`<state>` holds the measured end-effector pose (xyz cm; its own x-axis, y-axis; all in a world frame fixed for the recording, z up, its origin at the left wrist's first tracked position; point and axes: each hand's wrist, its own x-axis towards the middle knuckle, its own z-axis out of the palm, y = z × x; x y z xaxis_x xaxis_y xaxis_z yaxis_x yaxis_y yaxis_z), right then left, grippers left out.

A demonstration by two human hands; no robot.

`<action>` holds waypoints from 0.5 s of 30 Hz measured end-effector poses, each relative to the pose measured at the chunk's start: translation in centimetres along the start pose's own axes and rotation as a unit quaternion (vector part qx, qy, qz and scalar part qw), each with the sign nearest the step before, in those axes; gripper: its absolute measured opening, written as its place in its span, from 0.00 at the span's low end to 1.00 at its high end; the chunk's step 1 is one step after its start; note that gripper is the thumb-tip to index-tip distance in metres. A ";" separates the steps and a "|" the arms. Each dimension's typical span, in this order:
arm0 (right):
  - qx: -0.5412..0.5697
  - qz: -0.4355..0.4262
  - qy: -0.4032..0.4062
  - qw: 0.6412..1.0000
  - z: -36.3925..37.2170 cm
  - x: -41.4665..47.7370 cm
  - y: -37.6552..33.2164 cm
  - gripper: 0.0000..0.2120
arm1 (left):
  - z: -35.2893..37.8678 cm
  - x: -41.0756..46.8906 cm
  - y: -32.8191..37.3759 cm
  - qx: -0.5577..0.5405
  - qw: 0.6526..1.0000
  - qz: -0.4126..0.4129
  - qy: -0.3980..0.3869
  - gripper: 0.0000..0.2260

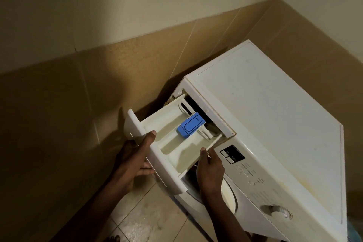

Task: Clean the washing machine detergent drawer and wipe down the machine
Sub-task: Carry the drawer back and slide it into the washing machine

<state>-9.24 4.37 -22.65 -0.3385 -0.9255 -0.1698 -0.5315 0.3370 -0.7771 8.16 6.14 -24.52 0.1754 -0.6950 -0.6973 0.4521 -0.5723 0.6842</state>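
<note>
The white detergent drawer (170, 129) sticks far out of the front-loading washing machine (275, 114), its back end still in the slot. A blue softener cap (191, 124) sits in the middle compartment. My left hand (135, 159) grips the drawer's front panel, thumb on the top rim and fingers underneath. My right hand (210, 171) holds the drawer's right side wall, thumb over its edge. The drawer's compartments look yellowed and stained.
The machine's control panel (232, 154) and program dial (279, 211) lie right of the drawer, with the door (228, 196) below my right hand. A tan tiled wall (78, 94) stands close on the left. Wet floor tiles (153, 218) show below.
</note>
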 end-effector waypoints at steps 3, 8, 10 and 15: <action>0.011 0.001 -0.011 1.000 -0.1 0.0 0.2 0.14 | -0.1 -0.7 -0.8 -0.006 1.000 0.002 -0.002 0.28; -0.002 -0.019 -0.003 1.000 0.4 0.3 0.4 0.15 | -0.5 -1.0 -0.9 -0.026 0.999 -0.005 -0.019 0.27; 0.002 -0.021 -0.006 1.000 0.4 0.2 0.4 0.14 | -0.7 -0.7 -0.5 -0.021 1.000 -0.005 -0.016 0.29; 0.012 -0.005 -0.010 1.000 -0.4 -0.3 1.2 0.13 | -0.2 -0.8 -0.5 0.000 1.000 -0.001 -0.025 0.33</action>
<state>-10.10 5.17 -23.27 -0.3172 -0.9324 -0.1729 -0.5169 0.3229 -0.7928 7.96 7.07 -24.30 0.1310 -0.7144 -0.6873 0.4528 -0.5737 0.6826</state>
